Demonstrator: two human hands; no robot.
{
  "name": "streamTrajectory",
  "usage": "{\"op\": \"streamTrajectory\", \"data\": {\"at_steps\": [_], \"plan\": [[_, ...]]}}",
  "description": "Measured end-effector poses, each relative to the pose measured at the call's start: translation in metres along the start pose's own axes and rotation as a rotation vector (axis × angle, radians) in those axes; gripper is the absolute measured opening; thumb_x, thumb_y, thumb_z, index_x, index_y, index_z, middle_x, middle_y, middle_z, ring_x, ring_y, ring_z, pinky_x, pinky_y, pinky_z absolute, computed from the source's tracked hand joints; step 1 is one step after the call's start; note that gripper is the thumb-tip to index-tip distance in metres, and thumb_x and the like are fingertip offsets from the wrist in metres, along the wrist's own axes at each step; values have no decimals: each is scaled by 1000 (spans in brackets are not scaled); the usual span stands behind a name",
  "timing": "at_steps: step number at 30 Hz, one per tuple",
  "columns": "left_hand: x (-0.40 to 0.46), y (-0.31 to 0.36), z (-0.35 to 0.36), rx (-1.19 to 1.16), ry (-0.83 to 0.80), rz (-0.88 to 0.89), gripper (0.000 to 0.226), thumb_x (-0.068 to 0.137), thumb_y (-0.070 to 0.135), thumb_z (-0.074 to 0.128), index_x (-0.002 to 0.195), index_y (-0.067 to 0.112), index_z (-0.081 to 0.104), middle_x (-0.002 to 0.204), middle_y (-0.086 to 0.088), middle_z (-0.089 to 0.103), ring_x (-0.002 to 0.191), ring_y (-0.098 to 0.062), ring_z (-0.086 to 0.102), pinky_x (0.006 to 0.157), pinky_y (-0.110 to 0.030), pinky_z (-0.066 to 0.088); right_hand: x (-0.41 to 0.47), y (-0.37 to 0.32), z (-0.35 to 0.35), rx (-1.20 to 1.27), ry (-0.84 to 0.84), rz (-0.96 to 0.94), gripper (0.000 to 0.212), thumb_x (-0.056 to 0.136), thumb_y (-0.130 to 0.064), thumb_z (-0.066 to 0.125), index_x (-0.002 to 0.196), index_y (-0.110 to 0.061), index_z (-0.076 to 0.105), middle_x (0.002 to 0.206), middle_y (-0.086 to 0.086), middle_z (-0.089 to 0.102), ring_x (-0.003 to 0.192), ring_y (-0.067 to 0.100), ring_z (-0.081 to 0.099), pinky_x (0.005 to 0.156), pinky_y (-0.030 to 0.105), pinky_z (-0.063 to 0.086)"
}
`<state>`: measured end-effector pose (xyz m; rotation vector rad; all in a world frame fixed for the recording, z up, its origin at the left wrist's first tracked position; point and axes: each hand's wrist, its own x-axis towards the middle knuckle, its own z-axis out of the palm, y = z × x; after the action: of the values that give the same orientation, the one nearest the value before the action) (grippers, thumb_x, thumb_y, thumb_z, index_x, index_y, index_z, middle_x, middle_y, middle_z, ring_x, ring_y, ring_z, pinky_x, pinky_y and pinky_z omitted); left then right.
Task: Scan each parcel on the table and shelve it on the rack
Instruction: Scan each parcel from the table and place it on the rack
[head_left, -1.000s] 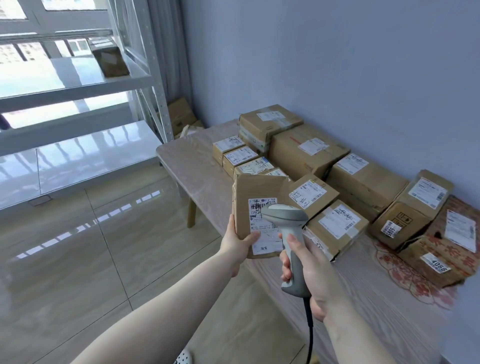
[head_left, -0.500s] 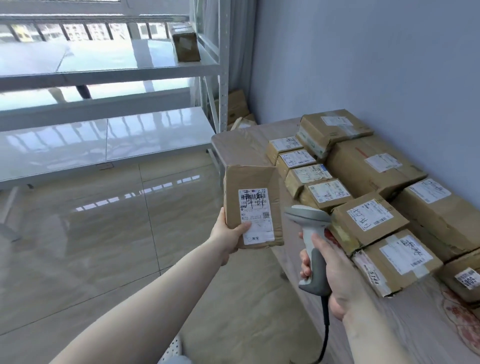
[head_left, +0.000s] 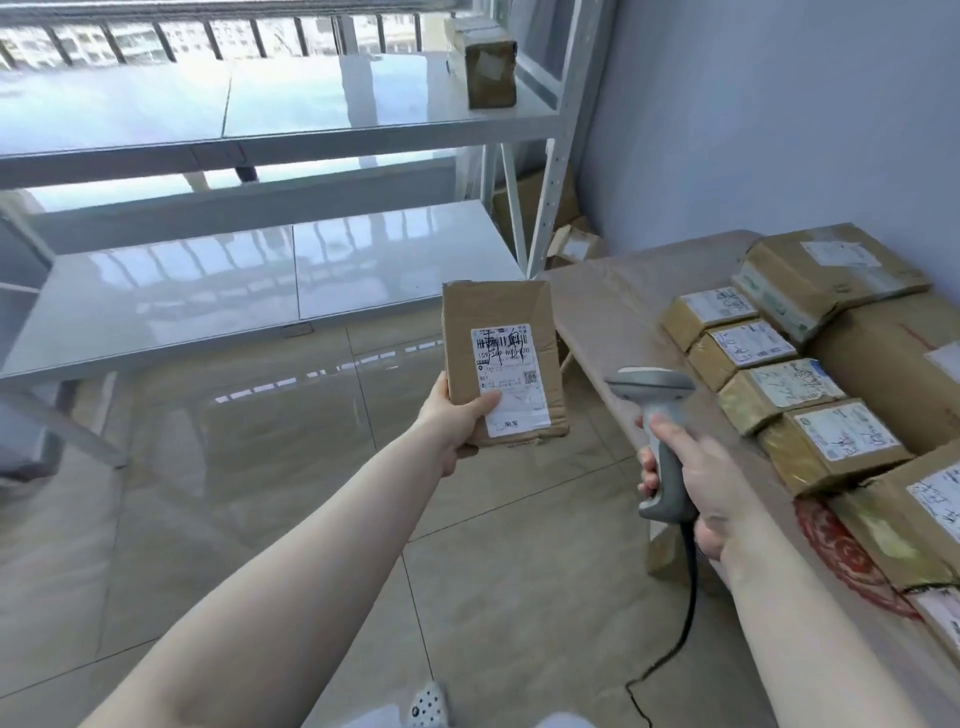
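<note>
The person is standing between the worktop (head_left: 613, 306) and the rack (head_left: 291, 124), facing the shelves. The left hand (head_left: 449, 421) is gripping a flat brown parcel (head_left: 501, 364) by its lower corner, holding it upright in the air with its label toward the person, off the worktop and short of the rack. The right hand (head_left: 696, 483) is wrapped around the grip of a corded scanner (head_left: 657, 431), whose head is sitting just right of the parcel. One box (head_left: 488, 67) is already sitting on the upper shelf. Many labelled parcels (head_left: 779, 384) are lying on the worktop, so I judge most of the job remains.
</note>
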<state>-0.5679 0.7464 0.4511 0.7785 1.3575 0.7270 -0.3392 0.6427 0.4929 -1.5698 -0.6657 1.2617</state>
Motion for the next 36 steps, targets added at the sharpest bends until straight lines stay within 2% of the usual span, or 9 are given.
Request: {"op": "streamTrajectory", "data": {"at_steps": [3, 8, 13, 16, 21, 29, 33, 36], "plan": [[22, 19, -30, -23, 30, -2, 35, 92, 23, 70, 121, 30, 52, 110, 5, 68, 85, -18, 64, 74, -37, 53, 24, -8, 35, -24, -50, 11, 19, 94, -28, 62, 102, -12, 57, 63, 3, 49, 47, 13, 43, 51, 28, 40], [60, 51, -64, -82, 82, -2, 36, 91, 22, 71, 122, 30, 53, 113, 2, 70, 88, -22, 66, 80, -41, 54, 77, -30, 89, -77, -136, 10, 17, 92, -28, 65, 96, -13, 57, 61, 1, 51, 45, 12, 45, 49, 28, 41], [109, 102, -88, -120, 147, 31, 36, 90, 22, 72, 119, 31, 51, 107, 3, 70, 85, -21, 66, 83, -42, 54, 151, -61, 140, -75, -219, -16, 18, 88, -27, 69, 94, -15, 56, 59, 1, 52, 44, 12, 46, 48, 28, 43], [140, 143, -100, -137, 188, 64, 44, 89, 24, 74, 125, 30, 50, 104, 2, 71, 85, -21, 67, 77, -38, 54, 197, -87, 166, -74, -257, -27, 25, 88, -29, 70, 102, -15, 53, 60, 0, 54, 44, 12, 49, 46, 28, 46], [181, 214, -111, -129, 212, 115, 33, 90, 21, 72, 111, 28, 48, 97, -2, 71, 77, -20, 66, 66, -34, 54, 252, -131, 195, -79, -291, -15, 20, 89, -28, 69, 90, -14, 55, 63, 3, 53, 44, 12, 48, 48, 28, 44], [258, 347, -133, 4, 185, 225, 36, 89, 34, 73, 118, 27, 52, 92, 2, 71, 76, -16, 68, 69, -31, 55, 328, -183, 225, -55, -226, -51, 16, 89, -23, 70, 91, -12, 58, 60, 2, 51, 46, 14, 44, 50, 28, 42], [307, 400, -140, 110, 175, 169, 31, 91, 47, 66, 110, 26, 55, 82, 3, 67, 70, -15, 63, 73, -31, 48, 370, -200, 244, -29, -196, -75, 17, 91, -22, 68, 88, -12, 54, 60, 3, 48, 44, 12, 43, 47, 26, 42], [353, 436, -146, 126, 146, 116, 31, 91, 49, 65, 94, 18, 58, 75, 1, 65, 63, -14, 62, 61, -27, 48, 410, -214, 263, -12, -148, -81, 19, 90, -23, 68, 87, -12, 53, 62, 4, 48, 47, 14, 42, 48, 27, 41]]}}
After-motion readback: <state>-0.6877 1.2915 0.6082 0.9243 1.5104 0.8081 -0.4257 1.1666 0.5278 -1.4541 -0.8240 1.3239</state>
